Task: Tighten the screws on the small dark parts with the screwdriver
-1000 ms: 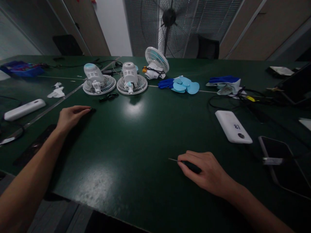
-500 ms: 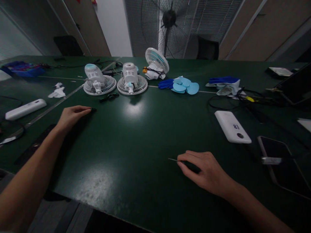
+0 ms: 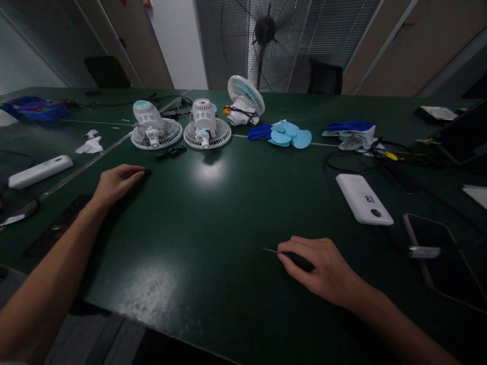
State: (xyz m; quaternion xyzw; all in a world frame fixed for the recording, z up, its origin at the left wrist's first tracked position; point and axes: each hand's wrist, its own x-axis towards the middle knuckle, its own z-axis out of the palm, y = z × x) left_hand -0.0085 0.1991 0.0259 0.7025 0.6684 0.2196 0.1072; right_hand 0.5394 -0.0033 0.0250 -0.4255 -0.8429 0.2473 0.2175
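My right hand [image 3: 317,266] is closed around the dark handle of a screwdriver [image 3: 300,261], its thin metal shaft pointing left just over the table. Farther out on the left, my left hand [image 3: 117,183] pinches a small dark object [image 3: 148,173] at the tabletop; its kind is too small to make out. Beyond that hand lies a black coiled cable [image 3: 171,152]. Two white fans, a left one [image 3: 155,137] and a middle one [image 3: 206,133], rest grille-down behind the cable. A third fan [image 3: 245,99] is tilted with its grille raised.
Light blue fan blades [image 3: 291,134] lie by a blue glove [image 3: 259,132]. To the right are another glove pile [image 3: 352,133], a white power bank [image 3: 364,199] and a phone [image 3: 441,253]. A white oblong device [image 3: 41,171] and crumpled paper [image 3: 90,143] lie left.
My left hand has shifted very slightly to the right with the small dark object between its fingertips. My right hand and the screwdriver have stayed in place.
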